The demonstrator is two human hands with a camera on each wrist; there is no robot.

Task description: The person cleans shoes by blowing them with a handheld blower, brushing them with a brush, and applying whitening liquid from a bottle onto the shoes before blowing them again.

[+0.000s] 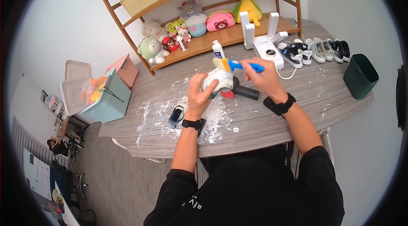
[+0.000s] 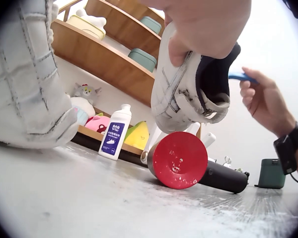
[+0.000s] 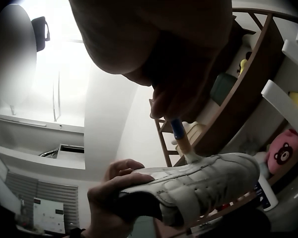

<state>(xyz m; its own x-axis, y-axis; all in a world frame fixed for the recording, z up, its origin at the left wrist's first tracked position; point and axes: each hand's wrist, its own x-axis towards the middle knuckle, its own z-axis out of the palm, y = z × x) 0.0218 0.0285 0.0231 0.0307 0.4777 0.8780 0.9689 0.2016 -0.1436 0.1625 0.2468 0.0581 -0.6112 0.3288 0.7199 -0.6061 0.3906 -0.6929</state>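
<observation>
Shoe (image 1: 218, 80) gripped, brush (image 1: 234, 65) right on it!

Above the white-specked table (image 1: 263, 126), the shoe is held by the left hand (image 1: 200, 95); the brush is grasped by the right hand (image 1: 265, 79), bristles (image 3: 192, 156) pressed to the shoe. Another shoe (image 1: 175, 115) is seen down there.

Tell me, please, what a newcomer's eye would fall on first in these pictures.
Probably the white sneaker gripped in the left hand above the table, with the right hand holding a blue-handled brush to it. Next would come the white smears on the tabletop beside the other sneaker. Behind, colourful plush toys along the wooden shelf would also stand out.
</observation>
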